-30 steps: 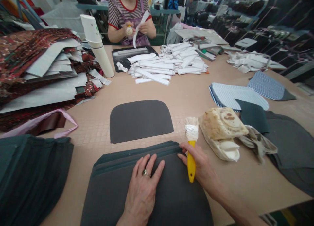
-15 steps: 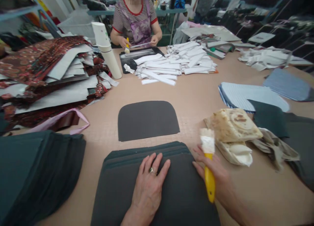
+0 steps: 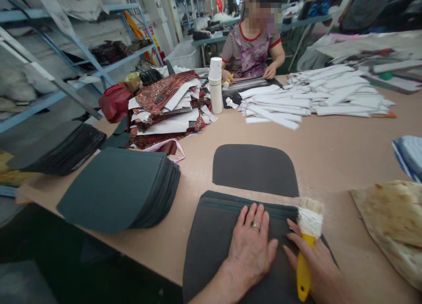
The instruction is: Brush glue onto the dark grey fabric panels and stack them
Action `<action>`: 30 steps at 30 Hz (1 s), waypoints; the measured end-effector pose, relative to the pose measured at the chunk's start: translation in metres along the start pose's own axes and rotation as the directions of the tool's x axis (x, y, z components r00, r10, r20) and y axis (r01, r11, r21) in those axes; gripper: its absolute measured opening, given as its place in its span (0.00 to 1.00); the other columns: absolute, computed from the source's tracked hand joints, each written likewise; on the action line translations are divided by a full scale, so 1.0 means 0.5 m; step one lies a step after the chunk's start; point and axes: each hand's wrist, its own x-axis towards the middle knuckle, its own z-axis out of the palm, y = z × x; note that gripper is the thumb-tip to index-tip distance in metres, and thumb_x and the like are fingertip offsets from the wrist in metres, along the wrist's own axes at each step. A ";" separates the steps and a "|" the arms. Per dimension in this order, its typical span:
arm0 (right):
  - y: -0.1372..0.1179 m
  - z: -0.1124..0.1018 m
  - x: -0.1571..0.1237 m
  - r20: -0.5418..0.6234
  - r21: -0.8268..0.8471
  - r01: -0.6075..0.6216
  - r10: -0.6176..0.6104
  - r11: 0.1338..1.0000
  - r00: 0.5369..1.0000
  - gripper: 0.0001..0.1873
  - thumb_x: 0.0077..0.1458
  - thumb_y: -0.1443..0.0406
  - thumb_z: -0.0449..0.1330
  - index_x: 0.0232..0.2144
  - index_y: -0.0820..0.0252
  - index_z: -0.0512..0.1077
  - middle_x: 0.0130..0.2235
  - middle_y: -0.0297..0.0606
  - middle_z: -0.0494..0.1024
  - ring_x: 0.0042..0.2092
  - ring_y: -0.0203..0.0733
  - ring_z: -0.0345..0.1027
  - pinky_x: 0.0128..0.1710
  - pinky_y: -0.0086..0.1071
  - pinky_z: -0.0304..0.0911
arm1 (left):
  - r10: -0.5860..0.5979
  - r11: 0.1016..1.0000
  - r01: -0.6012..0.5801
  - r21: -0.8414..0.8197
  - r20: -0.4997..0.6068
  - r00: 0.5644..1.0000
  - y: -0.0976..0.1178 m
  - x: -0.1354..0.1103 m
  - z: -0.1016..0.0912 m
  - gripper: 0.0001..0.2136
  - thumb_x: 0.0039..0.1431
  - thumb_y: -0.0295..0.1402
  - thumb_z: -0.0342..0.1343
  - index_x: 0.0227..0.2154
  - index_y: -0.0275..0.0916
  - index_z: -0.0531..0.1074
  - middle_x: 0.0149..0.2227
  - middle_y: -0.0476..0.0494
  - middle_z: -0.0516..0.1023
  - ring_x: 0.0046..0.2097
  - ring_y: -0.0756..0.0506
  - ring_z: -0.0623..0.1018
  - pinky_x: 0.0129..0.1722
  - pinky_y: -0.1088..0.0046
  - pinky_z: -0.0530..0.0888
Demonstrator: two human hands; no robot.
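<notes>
My left hand (image 3: pixel 251 244), a ring on one finger, lies flat with fingers stretched over a fanned stack of dark grey-green sheets (image 3: pixel 211 251). Beside it, my right hand (image 3: pixel 318 260) grips a paintbrush (image 3: pixel 306 262) with a yellow handle and whitened bristles pointing away from me. The thumb and some fingertips of that hand reach over the stack's right part. Just beyond the stack, a single dark grey panel (image 3: pixel 255 168) with rounded far corners lies on the table. The hand covers part of the brush's grip, so the exact hold is hidden.
Left stands a thick stack of dark green panels (image 3: pixel 112 187), with another dark stack (image 3: pixel 62 145) behind. Patterned red pieces (image 3: pixel 168 97), a white cylinder (image 3: pixel 216 90) and white strips (image 3: pixel 280 101) lie farther back. Opposite sits a co-worker (image 3: pixel 250 49). A stained, cloth-like bundle (image 3: pixel 395 225) lies right.
The view has turned left, so the table's things appear farther right, and the left shelves show. My right hand, still with the paintbrush, has come closer to my left hand over the stack.
</notes>
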 end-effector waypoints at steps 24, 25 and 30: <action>-0.012 -0.020 0.025 -0.124 -0.034 0.119 -0.122 0.992 0.985 0.09 0.56 0.61 0.55 0.39 0.59 0.67 0.47 0.49 0.74 0.46 0.50 0.72 0.40 0.42 0.71 | -0.257 0.945 0.290 0.150 -0.204 0.945 -0.064 -0.221 -0.033 0.31 0.60 0.41 0.47 0.63 0.36 0.46 0.64 0.38 0.53 0.64 0.38 0.55 0.57 0.54 0.65; -0.013 -0.020 0.027 -0.124 -0.045 0.128 -0.133 0.991 0.983 0.10 0.57 0.61 0.54 0.39 0.60 0.67 0.46 0.50 0.74 0.46 0.50 0.72 0.40 0.42 0.71 | -0.276 0.940 0.308 0.149 -0.199 0.940 -0.065 -0.231 -0.025 0.31 0.60 0.41 0.47 0.63 0.36 0.46 0.64 0.37 0.54 0.64 0.38 0.56 0.57 0.54 0.66; 0.002 0.000 0.018 -0.169 -0.047 0.156 -0.162 0.987 0.972 0.11 0.57 0.59 0.54 0.37 0.61 0.69 0.44 0.50 0.75 0.44 0.52 0.73 0.38 0.42 0.72 | -0.539 0.768 0.620 0.159 -0.362 0.760 -0.130 -0.346 0.001 0.27 0.61 0.38 0.44 0.61 0.30 0.51 0.55 0.26 0.68 0.58 0.33 0.67 0.49 0.48 0.70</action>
